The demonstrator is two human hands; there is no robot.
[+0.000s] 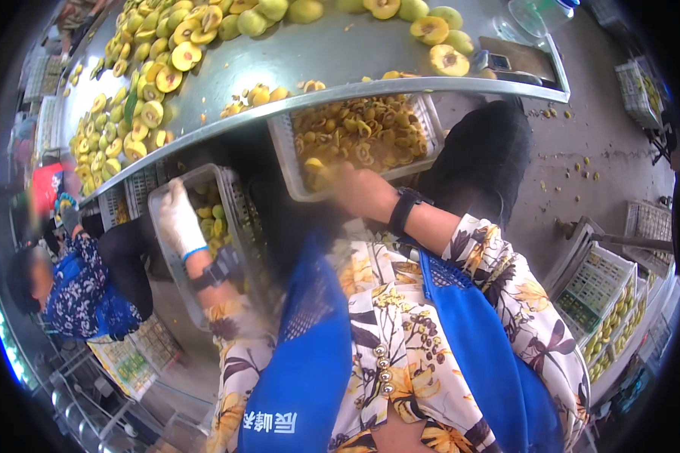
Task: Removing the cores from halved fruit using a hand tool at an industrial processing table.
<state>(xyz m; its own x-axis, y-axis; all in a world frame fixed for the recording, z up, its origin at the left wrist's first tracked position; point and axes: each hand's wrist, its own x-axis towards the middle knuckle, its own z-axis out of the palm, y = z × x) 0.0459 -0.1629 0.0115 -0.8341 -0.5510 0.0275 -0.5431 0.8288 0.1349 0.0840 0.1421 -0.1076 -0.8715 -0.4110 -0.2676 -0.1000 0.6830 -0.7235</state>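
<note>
My right hand point(359, 190), bare and smeared by motion, is at the near edge of a white crate point(436, 136) filled with yellow-brown fruit pieces point(366, 132). A yellow fruit piece point(315, 167) lies just left of its blurred fingers; whether they grip anything is unclear. My left hand point(177, 219) wears a white glove and hovers over the left side of a second crate point(198, 175). Its fingers look drawn together, with any held object hidden. Green-yellow cut fruit point(217, 226) fills that crate beside the glove.
A metal table point(317, 57) spans the far side, its raised rim above both crates. Halved and whole green-yellow fruits point(151, 113) are heaped on it. A co-worker point(91, 287) sits at the left. Stacked fruit crates point(601, 291) stand at the right; fruit bits dot the floor point(574, 200).
</note>
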